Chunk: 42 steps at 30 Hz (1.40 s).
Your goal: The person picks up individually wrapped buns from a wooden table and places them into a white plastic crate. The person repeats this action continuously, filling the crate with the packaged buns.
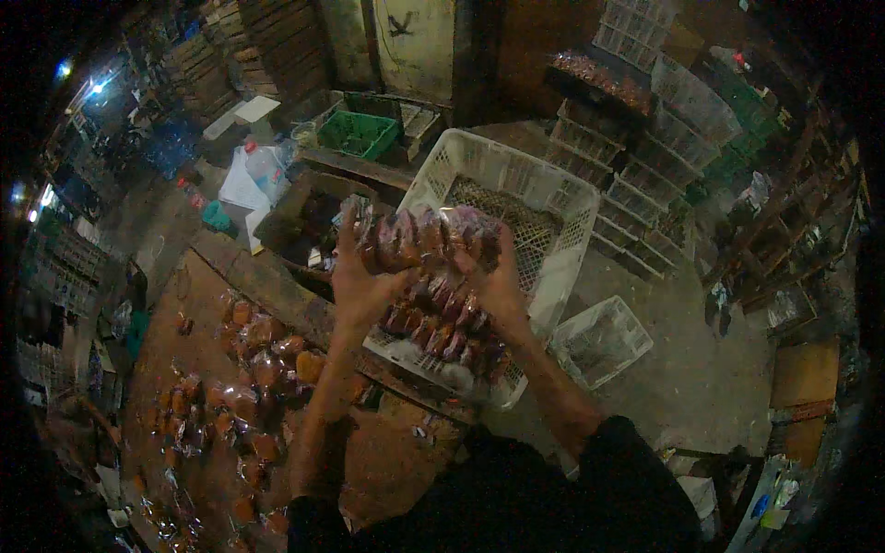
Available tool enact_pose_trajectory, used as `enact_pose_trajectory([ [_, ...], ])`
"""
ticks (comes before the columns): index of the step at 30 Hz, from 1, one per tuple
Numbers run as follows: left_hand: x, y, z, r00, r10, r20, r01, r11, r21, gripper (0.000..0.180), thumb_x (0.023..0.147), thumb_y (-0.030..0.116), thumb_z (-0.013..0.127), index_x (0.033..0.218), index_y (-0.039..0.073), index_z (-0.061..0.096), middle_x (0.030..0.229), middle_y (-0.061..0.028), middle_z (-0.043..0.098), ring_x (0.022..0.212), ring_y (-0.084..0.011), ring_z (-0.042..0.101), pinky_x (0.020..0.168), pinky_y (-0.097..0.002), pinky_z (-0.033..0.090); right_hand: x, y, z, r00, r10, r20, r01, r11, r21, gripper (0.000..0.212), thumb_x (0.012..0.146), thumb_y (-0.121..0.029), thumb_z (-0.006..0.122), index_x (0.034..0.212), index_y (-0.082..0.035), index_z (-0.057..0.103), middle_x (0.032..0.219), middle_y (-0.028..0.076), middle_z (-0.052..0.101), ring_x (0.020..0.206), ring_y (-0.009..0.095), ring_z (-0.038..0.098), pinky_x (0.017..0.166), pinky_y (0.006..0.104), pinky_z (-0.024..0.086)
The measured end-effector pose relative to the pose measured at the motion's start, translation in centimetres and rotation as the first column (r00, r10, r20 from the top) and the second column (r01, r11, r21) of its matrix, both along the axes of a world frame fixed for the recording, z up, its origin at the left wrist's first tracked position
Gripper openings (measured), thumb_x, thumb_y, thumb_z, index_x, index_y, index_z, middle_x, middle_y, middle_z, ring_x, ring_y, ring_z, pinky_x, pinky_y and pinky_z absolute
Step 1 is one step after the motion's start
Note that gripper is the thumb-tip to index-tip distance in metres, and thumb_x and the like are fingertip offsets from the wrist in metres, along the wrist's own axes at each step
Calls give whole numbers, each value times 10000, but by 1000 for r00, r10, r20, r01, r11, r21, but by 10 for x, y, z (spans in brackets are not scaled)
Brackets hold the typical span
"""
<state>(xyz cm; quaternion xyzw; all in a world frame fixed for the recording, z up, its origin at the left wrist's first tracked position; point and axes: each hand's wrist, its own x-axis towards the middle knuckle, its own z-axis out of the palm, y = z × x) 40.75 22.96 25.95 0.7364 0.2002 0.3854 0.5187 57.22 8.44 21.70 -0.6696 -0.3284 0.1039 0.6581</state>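
Between my two hands is a row of several brown items in clear plastic wrap (429, 238), pressed together side by side. My left hand (362, 276) closes on the row's left end, and my right hand (490, 275) closes on its right end. The row is above a large white plastic crate (576, 235) with slotted walls. More wrapped brown items (433, 323) lie in lines in the crate's near part, just under my hands. Mesh shows on the crate's far floor. What exactly the wrapped items are, I cannot make out.
Loose wrapped brown pieces (267, 364) are spread over the brown table (396, 461) at left. An open cardboard box (286, 226) stands beyond it, and a green basket (359, 134) farther back. A smaller white crate (604, 341) sits on the floor at right, near stacked crates (645, 203).
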Motion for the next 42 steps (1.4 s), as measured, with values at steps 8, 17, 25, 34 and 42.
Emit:
enact_pose_trajectory([
  [8, 123, 68, -57, 825, -106, -555, 368, 846, 386, 1028, 632, 222, 972, 1518, 49, 480, 1437, -238, 520, 1315, -476, 560, 1091, -509, 521, 84, -12, -72, 986, -133, -99, 94, 939, -330, 843, 868, -426, 891, 1442, -8, 436, 1228, 147, 677, 1125, 285, 668, 1041, 441, 519],
  [17, 143, 82, -119, 636, 109, -764, 655, 446, 610, 673, 755, 132, 843, 1382, 130, 599, 1331, -178, 636, 1153, -373, 679, 961, -468, 588, 85, -35, -94, 985, 167, 48, -74, 651, -756, 629, 923, -130, 686, 1493, -15, 447, 1192, 302, 717, 1051, 468, 721, 942, 501, 550],
  [25, 112, 71, -60, 703, -192, -685, 580, 711, 396, 732, 824, 47, 792, 1504, 162, 547, 1538, -162, 527, 1365, -433, 563, 1114, -502, 518, 84, -36, -81, 956, 189, 223, 53, 638, -768, 623, 888, -100, 670, 1475, -9, 484, 1171, 316, 705, 1109, 523, 669, 948, 551, 529],
  [34, -174, 32, -102, 761, 571, -308, -504, 819, 273, 440, 969, 118, 716, 1385, 19, 612, 1212, -199, 699, 1158, -327, 695, 1007, -411, 540, 92, -34, -94, 888, 312, 338, 26, 700, -714, 578, 933, -193, 740, 1453, -37, 543, 1166, 259, 736, 1054, 509, 695, 926, 559, 553],
  [42, -320, -101, -202, 391, 789, -474, -763, 566, 312, 495, 995, 246, 716, 1411, 10, 588, 1369, -218, 642, 1258, -370, 631, 1080, -470, 493, 96, -26, -99, 910, 342, 234, -64, 673, -737, 485, 969, -195, 722, 1403, -3, 619, 1381, 253, 663, 1251, 442, 637, 1056, 507, 498],
])
